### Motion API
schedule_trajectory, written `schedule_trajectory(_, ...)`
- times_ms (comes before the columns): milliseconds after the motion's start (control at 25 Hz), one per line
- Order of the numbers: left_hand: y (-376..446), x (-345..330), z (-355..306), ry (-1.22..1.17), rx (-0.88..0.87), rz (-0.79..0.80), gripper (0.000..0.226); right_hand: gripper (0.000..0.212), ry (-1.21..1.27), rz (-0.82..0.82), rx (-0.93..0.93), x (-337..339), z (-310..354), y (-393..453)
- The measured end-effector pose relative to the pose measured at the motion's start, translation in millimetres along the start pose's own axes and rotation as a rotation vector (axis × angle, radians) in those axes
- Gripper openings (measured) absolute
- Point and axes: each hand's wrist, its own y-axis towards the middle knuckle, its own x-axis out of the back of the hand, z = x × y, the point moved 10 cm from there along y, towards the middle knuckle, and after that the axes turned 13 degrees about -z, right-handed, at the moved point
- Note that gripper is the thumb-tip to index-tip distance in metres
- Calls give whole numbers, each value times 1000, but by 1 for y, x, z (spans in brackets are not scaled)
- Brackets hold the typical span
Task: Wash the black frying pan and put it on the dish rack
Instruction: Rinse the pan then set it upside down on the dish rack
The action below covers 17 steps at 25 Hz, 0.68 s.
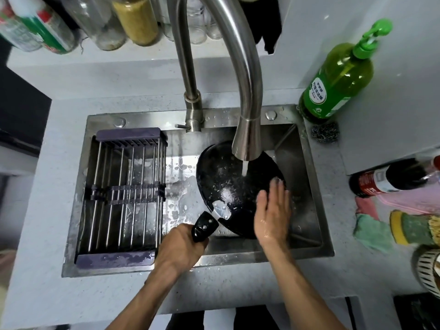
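While water runs, round glossy pan (226,179), wet steel sink (309,186)

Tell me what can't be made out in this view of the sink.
- Far edge of the black frying pan: hidden behind the steel faucet spout.
- Print on the green soap bottle: too small.
- Jars along the top: cut off by the frame.
- Right hand palm, flat on the pan: faces away.
- Left hand covers the handle's end.

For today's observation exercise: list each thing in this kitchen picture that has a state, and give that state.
faucet: running.
black frying pan: wet, tilted in the sink.
left hand: closed on the pan handle.
right hand: open, flat on the pan.
dish rack: holds nothing.
soap bottle: upright.
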Motion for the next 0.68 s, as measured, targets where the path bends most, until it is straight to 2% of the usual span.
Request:
schedule_trajectory(80,4,6,-5,-12,-12,0,29,66,12,-3,274,-4,35,-22)
schedule_trajectory(120,4,9,-9,-35,-16,11,27,63,50,-28,314,-1,38,-19)
schedule_trajectory(160,2,13,-13,-51,-21,15,25,62,151,-38,140,5,25,-4)
schedule_trajectory(240,-2,25,-20,-49,-41,3,21,62,342,-57,-400,3,-22,13)
schedule_trajectory(280,-5,32,-25,-27,-68,-6,21,61,385,-49,-571,0,-35,9)
schedule_trajectory(360,-9,43,-35,32,-128,-27,22,58,510,-90,-687,7,-34,5)
schedule_trajectory(400,-8,49,-39,49,-148,-34,22,54,671,-119,-777,4,-36,5)
schedule_trajectory(480,-7,58,-44,107,-176,-58,21,43,998,-66,-1123,-18,-36,-4)
schedule_trajectory(520,-5,63,-46,141,-188,-75,20,42,1061,-65,-1226,-26,-34,-9)
schedule_trajectory(560,-3,65,-46,161,-199,-84,18,42,1089,-86,-1248,-29,-34,-13)
schedule_trajectory(640,2,67,-43,157,-203,-75,17,53,1014,-151,-1180,-22,-32,-21)
schedule_trajectory(680,1,67,-40,159,-199,-64,19,52,997,-124,-1193,-23,-33,-21)
